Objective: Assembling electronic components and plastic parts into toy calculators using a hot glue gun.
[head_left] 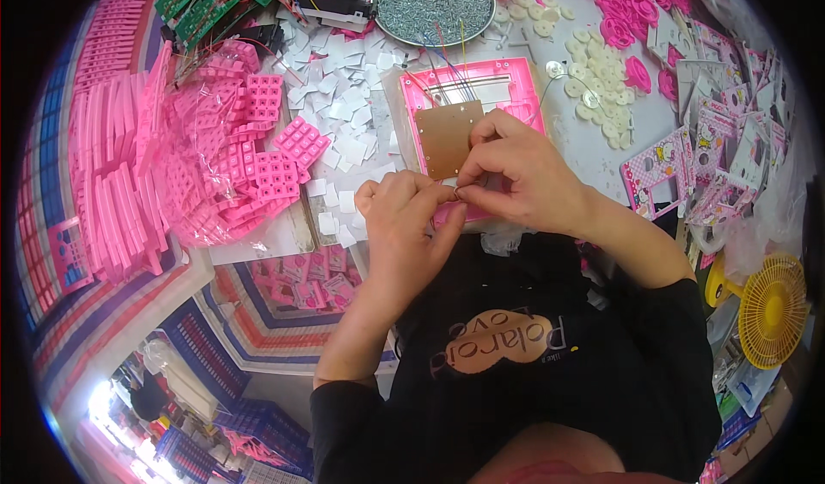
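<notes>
The pink case (520,85) lies at the counter's (292,231) near edge under a brown board (447,140), seemingly so the left hand (404,213) and right hand (520,175) can meet there, fingertips pinched together, on what one cannot tell.

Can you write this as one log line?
left hand, right hand: fingertips meeting; anything pinched: unclear; brown board: over pink casing
</notes>
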A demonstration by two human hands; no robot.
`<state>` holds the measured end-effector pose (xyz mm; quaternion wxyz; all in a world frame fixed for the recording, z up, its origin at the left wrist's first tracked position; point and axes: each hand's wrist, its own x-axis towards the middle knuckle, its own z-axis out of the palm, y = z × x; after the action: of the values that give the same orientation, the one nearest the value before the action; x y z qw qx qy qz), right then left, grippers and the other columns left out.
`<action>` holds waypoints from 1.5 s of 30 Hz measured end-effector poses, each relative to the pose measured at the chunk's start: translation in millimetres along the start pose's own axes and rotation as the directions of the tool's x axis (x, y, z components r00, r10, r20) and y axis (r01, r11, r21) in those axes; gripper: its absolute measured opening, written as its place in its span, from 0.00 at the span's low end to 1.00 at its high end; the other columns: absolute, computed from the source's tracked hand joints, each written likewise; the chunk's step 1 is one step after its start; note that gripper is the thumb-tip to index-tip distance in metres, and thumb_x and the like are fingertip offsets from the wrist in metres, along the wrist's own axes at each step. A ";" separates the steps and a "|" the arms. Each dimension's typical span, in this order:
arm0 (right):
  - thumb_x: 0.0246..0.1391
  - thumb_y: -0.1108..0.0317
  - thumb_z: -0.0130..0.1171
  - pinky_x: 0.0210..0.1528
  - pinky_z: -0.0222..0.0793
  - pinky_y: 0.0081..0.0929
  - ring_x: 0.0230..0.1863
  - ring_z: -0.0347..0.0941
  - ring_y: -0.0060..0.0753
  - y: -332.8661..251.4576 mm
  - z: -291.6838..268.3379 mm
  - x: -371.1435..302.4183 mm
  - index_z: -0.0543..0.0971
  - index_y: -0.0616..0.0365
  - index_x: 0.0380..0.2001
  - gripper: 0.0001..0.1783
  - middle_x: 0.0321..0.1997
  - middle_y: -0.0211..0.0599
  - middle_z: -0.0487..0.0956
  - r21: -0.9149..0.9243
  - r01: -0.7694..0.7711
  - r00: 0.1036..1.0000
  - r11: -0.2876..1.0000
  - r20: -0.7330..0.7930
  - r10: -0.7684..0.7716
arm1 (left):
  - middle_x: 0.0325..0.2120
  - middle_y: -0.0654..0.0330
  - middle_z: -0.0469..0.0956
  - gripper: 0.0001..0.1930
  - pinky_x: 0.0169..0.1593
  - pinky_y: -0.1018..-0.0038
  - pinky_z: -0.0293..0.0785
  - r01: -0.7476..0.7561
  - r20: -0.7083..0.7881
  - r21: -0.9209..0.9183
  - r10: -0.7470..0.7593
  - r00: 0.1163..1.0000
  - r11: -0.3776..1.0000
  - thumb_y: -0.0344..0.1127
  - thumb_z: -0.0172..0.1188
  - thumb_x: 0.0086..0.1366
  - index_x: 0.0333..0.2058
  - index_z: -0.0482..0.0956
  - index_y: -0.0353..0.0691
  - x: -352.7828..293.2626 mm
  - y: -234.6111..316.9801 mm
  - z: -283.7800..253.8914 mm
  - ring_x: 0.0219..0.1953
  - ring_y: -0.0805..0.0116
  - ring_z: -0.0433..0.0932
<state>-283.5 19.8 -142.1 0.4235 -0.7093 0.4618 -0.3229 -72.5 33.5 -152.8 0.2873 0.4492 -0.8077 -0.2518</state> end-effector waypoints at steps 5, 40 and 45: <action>0.48 0.69 0.70 0.37 0.76 0.29 0.34 0.77 0.34 3.4 -1.1 1.2 0.82 0.58 0.30 0.07 0.38 0.40 0.74 -0.034 0.044 0.999 0.998 -0.012 -0.045 | 0.27 0.65 0.75 0.10 0.43 0.66 0.55 0.017 -0.041 0.040 -0.016 0.999 0.999 0.29 0.71 0.52 0.34 0.82 0.44 0.0 1.7 4.4 0.34 0.67 0.74; 0.50 0.72 0.68 0.33 0.73 0.20 0.33 0.73 0.23 3.4 -0.2 2.7 0.81 0.58 0.31 0.06 0.39 0.34 0.70 0.047 -0.034 0.999 0.998 0.024 0.033 | 0.30 0.63 0.76 0.08 0.45 0.67 0.56 0.056 -0.051 -0.035 -0.057 0.997 0.998 0.26 0.68 0.53 0.32 0.81 0.43 -0.7 5.7 3.7 0.35 0.66 0.74; 0.51 0.73 0.68 0.31 0.72 0.16 0.33 0.72 0.20 5.0 0.4 2.5 0.81 0.58 0.32 0.06 0.40 0.32 0.69 0.061 -0.042 0.999 0.997 0.031 0.040 | 0.30 0.64 0.75 0.07 0.44 0.66 0.55 0.061 -0.054 -0.029 -0.062 0.997 0.998 0.27 0.68 0.53 0.31 0.81 0.45 -1.6 3.9 5.2 0.35 0.66 0.73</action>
<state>-284.2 16.5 -146.6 0.4586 -0.6911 0.4596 -0.3177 -77.7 37.5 -154.3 0.3075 0.4765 -0.7818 -0.2593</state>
